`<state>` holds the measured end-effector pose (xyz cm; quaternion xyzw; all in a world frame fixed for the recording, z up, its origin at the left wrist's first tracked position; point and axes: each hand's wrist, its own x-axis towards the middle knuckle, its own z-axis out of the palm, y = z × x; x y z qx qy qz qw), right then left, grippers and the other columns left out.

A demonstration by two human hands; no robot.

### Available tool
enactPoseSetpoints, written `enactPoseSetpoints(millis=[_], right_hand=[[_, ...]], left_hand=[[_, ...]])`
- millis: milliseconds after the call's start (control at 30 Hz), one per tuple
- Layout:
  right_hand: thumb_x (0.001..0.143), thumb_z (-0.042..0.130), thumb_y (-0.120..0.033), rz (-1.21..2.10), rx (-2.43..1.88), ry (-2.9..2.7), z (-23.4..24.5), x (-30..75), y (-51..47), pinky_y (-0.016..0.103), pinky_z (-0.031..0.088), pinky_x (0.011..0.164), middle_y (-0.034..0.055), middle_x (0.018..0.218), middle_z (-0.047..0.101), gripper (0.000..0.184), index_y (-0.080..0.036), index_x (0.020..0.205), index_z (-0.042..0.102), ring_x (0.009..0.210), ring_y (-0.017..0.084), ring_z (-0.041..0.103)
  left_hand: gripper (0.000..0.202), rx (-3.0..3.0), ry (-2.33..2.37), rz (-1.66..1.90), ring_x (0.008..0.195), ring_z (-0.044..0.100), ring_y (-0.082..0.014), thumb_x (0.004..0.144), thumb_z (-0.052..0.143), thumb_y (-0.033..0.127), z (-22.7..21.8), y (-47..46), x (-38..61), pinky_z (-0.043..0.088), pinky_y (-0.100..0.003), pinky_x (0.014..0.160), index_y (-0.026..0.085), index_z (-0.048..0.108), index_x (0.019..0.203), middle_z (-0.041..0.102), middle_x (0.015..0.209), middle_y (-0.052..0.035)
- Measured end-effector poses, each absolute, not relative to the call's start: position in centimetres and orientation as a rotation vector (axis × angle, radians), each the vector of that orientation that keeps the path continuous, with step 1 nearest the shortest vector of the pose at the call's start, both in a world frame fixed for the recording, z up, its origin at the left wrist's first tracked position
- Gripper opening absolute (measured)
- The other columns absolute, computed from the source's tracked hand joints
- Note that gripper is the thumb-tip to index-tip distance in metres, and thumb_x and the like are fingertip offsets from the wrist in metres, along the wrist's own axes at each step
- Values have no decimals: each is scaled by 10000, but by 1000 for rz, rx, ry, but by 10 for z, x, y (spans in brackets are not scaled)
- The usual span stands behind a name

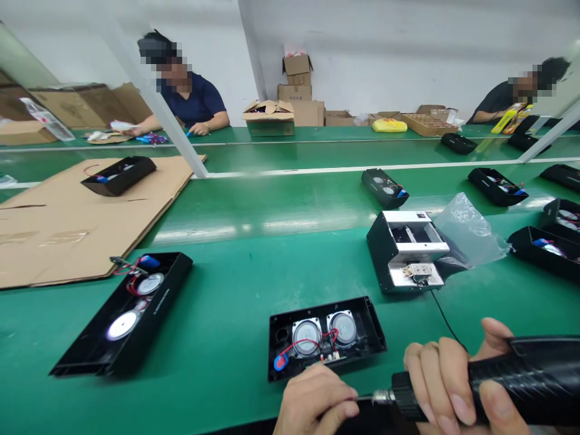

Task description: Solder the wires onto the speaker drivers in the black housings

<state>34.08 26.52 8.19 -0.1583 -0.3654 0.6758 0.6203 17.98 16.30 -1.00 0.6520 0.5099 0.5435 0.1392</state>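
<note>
My right hand [446,380] is wrapped around a black electric screwdriver [530,377], which points left. Its thin metal bit [366,398] reaches the fingertips of my left hand [315,399]. Those fingers are pinched closed at the bit's end; whether a small screw is there too is hidden. Just beyond my left hand lies an open black speaker housing [372,329]. Inside it are two round speakers [307,336], red wires and a blue connector [281,362]. My left hand overlaps the housing's near edge in view; I cannot tell if they touch.
Another open speaker housing [154,320] lies at left, near a cardboard sheet [90,241]. A black and silver device [408,248] with a cable stands beyond my right hand, beside a clear plastic bag [471,232]. Several housings lie farther right. Two people sit across the green bench [226,284].
</note>
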Motion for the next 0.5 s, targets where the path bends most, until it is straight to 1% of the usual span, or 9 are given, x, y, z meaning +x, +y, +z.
enactPoseSetpoints(millis=[67, 233, 367, 433, 500], right_hand=[[998, 720, -424, 1561, -369, -848, 83, 341, 263, 345, 115, 312, -130, 509, 230, 433, -437, 1404, 571, 302, 89, 108], [1002, 714, -422, 1533, -407, -799, 84, 343, 260, 350, 88, 320, -130, 514, 186, 415, -450, 1390, 570, 306, 96, 85], [1007, 699, -442, 1524, -384, -828, 83, 342, 262, 349, 68, 318, -137, 505, 184, 393, -439, 1383, 585, 291, 89, 74], [1026, 672, -441, 1520, -393, -829, 83, 339, 263, 352, 60, 323, -136, 504, 209, 374, -439, 1389, 581, 297, 92, 69], [1039, 658, -434, 1521, -401, -816, 85, 337, 264, 352, 65, 324, -134, 510, 226, 351, -431, 1383, 586, 303, 91, 70]], left_hand=[[272, 1847, 1450, 1623, 644, 756, -167, 1107, 567, 333, -10, 163, 181, 646, -270, 628, 213, 801, 1040, 812, 751, -35], [262, 1730, 1484, 1646, 618, 752, -206, 1064, 564, 274, -11, 161, 182, 651, -331, 610, 262, 825, 1040, 795, 708, -33], [250, 1783, 1515, 1577, 647, 753, -187, 1026, 575, 202, -15, 159, 182, 651, -305, 637, 258, 816, 1062, 794, 728, -22], [269, 1835, 1540, 1521, 649, 748, -173, 1044, 551, 199, -14, 159, 182, 643, -282, 639, 245, 816, 1054, 785, 719, -23], [301, 1864, 1536, 1523, 655, 745, -164, 1087, 512, 228, -11, 160, 181, 635, -266, 645, 228, 812, 1055, 777, 712, -28]])
